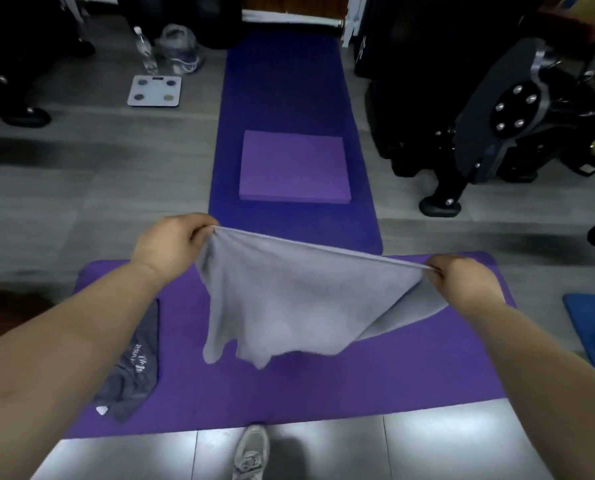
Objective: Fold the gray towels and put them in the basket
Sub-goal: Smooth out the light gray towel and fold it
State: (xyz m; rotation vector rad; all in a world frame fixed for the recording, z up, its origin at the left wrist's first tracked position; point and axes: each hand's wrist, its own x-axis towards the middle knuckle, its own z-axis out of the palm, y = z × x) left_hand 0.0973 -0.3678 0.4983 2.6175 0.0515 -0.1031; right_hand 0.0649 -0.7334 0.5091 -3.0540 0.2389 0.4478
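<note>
Towel (289, 299): stretched in the air over the near mat (358, 393), hem hanging loose. Left hand (175, 244), right hand (462, 278): each pinches one top corner. Level your corners, lay the hem flat first, then fold across. Basket: not in view.

bare purple mat (358, 382) under the hanging towel (289, 299), dark garment (133, 362) lying left, machine (497, 109) crowding far right
</note>
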